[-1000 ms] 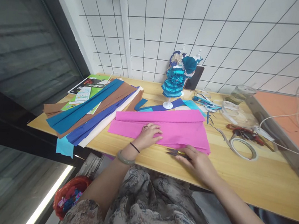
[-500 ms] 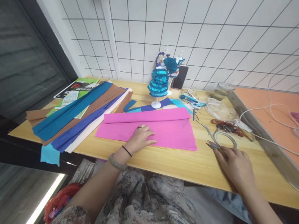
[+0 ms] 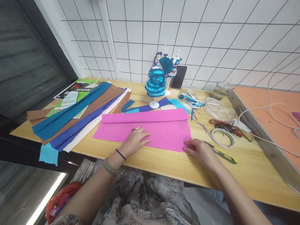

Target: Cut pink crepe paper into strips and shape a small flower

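Note:
A sheet of pink crepe paper (image 3: 163, 134) lies along the table's front, its far part folded over in a long band. My left hand (image 3: 136, 138) rests on the sheet near its front edge, fingers loosely apart and holding nothing. At the right edge of the sheet is my right hand (image 3: 200, 150), its thumb and fingertips closed on the paper's front corner. Just right of that hand lies a yellow-green utility knife (image 3: 225, 155), its left end partly hidden behind the hand. A roll of tape (image 3: 222, 137) sits behind the knife.
Crepe paper strips in teal (image 3: 70, 110), brown, blue and white cover the left side, over a green booklet (image 3: 80, 85). A small stand with a teal paper dress (image 3: 156, 82) is at the back, beside a phone (image 3: 178, 77). A white cable (image 3: 269, 142) crosses the right.
My right hand has moved left from beside the tape roll to the pink paper's right edge. The utility knife it covered now shows on the table. My left hand stays on the paper.

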### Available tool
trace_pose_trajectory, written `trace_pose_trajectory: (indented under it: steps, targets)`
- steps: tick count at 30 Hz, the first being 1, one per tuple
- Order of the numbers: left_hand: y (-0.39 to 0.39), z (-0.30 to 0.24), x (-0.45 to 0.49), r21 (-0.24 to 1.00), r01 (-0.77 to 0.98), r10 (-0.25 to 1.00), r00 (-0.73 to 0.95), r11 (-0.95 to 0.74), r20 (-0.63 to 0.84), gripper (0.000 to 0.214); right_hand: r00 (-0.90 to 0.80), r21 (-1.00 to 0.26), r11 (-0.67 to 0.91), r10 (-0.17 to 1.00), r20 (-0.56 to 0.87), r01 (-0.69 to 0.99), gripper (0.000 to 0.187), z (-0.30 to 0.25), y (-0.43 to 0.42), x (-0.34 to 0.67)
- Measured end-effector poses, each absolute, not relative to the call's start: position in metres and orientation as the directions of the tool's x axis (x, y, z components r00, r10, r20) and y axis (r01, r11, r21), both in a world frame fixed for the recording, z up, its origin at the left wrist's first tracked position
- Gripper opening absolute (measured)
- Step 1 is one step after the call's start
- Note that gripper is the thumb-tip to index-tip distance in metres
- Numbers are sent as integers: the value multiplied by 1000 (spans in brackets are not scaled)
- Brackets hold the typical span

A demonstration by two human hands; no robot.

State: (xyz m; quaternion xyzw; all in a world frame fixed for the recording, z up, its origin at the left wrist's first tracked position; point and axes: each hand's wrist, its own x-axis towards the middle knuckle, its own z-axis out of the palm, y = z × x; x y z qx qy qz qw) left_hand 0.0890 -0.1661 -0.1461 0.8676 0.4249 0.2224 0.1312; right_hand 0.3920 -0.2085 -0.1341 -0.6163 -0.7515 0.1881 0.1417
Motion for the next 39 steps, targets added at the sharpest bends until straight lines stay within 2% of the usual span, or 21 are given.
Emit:
trace_pose_trajectory:
  steps: [4,9,13,20,31,39]
  targets:
    - [-172,-147,73,423,711,827,468,-561,312,23,-178,-498,86,974,-140,863,22,-130,-210,392]
    - [-175,-148,54,440,730,848,398,-523,349,22,-193,-553,142,981,-35,821,18,-129,-211,392]
    - [-175,-148,44,446,747,864,361,-493,351,21,-146,-609,73,987,-72,790,29,-130,-210,393]
    - [-178,-146,44,452,760,881,356,-466,311,27,-134,-519,26,976,-173,854,26,-125,-208,398]
    - [-189,-146,77,416,737,845,435,-533,312,26,-11,-550,-53,994,-112,833,29,-131,-209,401]
    - [-180,-147,75,434,733,851,434,-525,296,22,15,-603,-51,998,-65,796,29,-133,-210,405]
